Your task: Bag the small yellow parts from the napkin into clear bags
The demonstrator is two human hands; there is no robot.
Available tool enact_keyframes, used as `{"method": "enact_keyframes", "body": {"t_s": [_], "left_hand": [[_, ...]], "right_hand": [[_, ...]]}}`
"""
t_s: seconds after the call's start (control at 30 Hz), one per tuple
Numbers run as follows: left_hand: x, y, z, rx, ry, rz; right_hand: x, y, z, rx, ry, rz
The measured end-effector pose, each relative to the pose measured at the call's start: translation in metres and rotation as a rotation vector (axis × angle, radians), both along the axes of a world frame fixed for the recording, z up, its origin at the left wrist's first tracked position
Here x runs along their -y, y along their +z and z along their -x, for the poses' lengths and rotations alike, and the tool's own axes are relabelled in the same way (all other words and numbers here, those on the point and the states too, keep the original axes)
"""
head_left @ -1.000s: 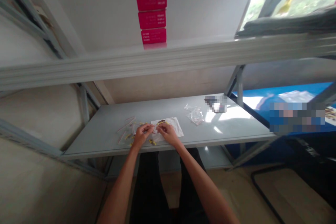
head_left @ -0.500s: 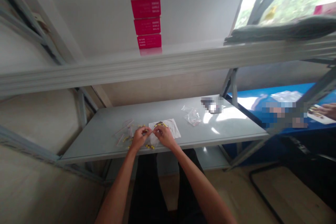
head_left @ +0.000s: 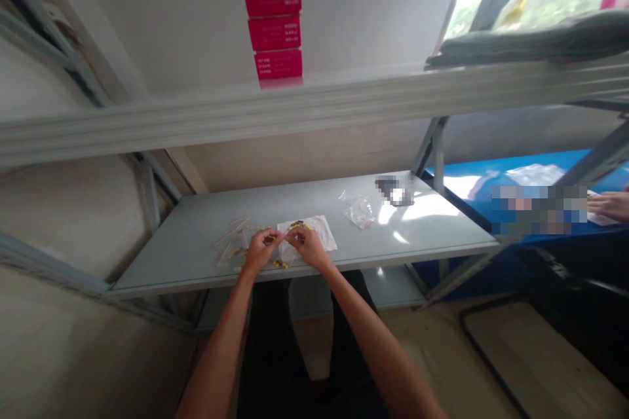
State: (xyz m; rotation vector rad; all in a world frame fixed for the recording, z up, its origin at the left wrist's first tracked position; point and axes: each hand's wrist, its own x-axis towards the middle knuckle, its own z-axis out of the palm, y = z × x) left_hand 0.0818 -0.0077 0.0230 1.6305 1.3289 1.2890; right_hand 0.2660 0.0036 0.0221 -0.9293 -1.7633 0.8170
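Fingertips of my left hand (head_left: 261, 249) and my right hand (head_left: 304, 243) meet in a pinch above the near edge of the grey shelf table (head_left: 187, 236). Whatever lies between them is too small to make out. Under and beyond my right hand is a crumpled white sheet (head_left: 322, 232) with small yellow and dark pieces (head_left: 299, 225) on it. More yellow pieces (head_left: 280, 264) lie on the table between my wrists. Left of my left hand are clear plastic bags (head_left: 228, 245), with some yellow bits in or beside them.
Another clear bag (head_left: 360, 211) lies right of the sheet, and a blurred-out object (head_left: 396, 191) sits at the back right. Pink boxes (head_left: 273, 33) are stacked on the upper shelf (head_left: 206, 111). At far right, another person's hand (head_left: 612, 206) rests over a blue table (head_left: 466, 173).
My view has tipped slightly down, so the shelf and boxes sit higher in it. Both my hands stay pinched together in nearly the same place. The other person's hand has shifted a little left.
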Motion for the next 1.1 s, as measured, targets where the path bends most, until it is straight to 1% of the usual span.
{"method": "enact_keyframes", "body": {"t_s": [0.17, 0.27, 0.43, 0.5, 0.57, 0.63, 0.7, 0.8, 0.93, 1.0, 1.1], "left_hand": [[-0.0035, -0.0055, 0.0026, -0.041, -0.017, -0.01], [-0.0038, -0.0073, 0.0033, -0.036, -0.024, -0.004], [-0.0012, -0.0039, 0.0015, 0.087, 0.059, 0.019], [-0.0002, -0.0018, 0.0005, 0.099, 0.034, 0.029], [0.0005, -0.0002, 0.0001, 0.07, -0.018, 0.035], [0.0012, 0.0005, 0.0003, 0.049, -0.041, 0.034], [0.0018, 0.0002, 0.0011, 0.047, -0.024, 0.026], [0.0021, -0.0015, 0.0023, 0.064, 0.014, 0.009], [0.0015, -0.003, 0.002, 0.152, 0.056, 0.025], [0.0014, -0.0029, 0.0013, 0.167, 0.037, 0.03], [0.0019, -0.0025, 0.0011, 0.096, -0.006, 0.018]], "right_hand": [[0.0023, 0.0029, 0.0001, 0.075, 0.01, -0.044], [0.0017, 0.0023, 0.0016, 0.072, 0.007, -0.05], [-0.0005, -0.0008, 0.0018, 0.025, -0.041, -0.004], [-0.0004, -0.0013, -0.0001, 0.006, -0.033, -0.018], [0.0004, -0.0011, -0.0023, -0.013, 0.0, -0.042], [0.0013, -0.0003, -0.0035, -0.015, 0.026, -0.061], [0.0018, 0.0002, -0.0032, 0.001, 0.038, -0.065], [0.0009, -0.0008, -0.0008, 0.004, 0.031, -0.029], [-0.0015, -0.0034, -0.0004, -0.016, -0.008, 0.0], [-0.0015, -0.0035, -0.0022, -0.033, -0.014, -0.005], [-0.0001, -0.0019, -0.0044, -0.027, 0.011, -0.02]]}}
